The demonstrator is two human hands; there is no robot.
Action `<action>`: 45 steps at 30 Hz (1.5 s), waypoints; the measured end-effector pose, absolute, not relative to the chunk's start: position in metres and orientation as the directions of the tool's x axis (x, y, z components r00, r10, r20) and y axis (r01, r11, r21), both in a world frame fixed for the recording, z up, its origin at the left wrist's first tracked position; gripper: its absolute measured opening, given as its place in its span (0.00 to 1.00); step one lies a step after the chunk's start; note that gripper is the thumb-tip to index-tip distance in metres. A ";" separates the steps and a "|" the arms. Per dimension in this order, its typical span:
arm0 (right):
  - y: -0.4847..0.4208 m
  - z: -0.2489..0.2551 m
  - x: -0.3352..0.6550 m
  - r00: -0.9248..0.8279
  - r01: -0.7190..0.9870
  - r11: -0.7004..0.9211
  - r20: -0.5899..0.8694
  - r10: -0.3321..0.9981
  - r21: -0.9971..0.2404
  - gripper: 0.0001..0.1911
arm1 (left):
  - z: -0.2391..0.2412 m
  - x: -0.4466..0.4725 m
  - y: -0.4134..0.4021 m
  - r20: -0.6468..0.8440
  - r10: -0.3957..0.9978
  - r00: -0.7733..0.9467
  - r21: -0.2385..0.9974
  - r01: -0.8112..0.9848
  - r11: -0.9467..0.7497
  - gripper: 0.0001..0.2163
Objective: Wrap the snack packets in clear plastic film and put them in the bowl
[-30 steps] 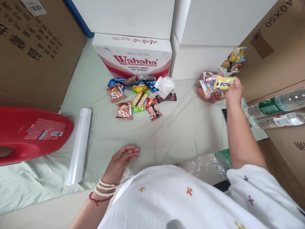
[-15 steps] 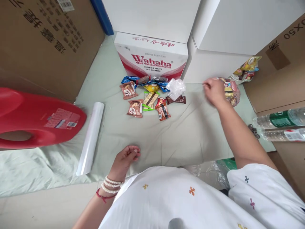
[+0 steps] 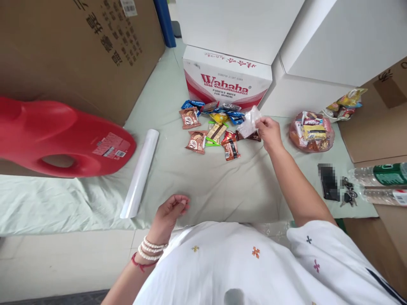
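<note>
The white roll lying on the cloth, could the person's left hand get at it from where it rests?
Probably yes. The left hand rests empty on the cloth, with only bare cloth between it and the white roll. The red jug lies beyond the roll, not in the way.

We wear a white short-sleeved top (image 3: 241, 262) scattered with small embroidered crosses in orange, yellow, navy and magenta. Behind our left hand (image 3: 170, 209), the wrist carries three strands of white beads (image 3: 151, 250) and a thin red cord (image 3: 140, 266).
</note>
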State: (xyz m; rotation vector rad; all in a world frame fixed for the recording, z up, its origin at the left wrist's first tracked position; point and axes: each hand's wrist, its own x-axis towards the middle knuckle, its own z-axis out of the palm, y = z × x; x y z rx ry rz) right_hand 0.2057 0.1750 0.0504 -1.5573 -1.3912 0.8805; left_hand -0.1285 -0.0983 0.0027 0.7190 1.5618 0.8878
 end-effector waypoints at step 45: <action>-0.034 0.032 0.235 0.049 0.060 -0.246 -0.244 0.969 -0.967 0.22 | 0.020 -0.032 -0.013 -0.365 0.818 0.446 0.834 -0.235 0.500 0.21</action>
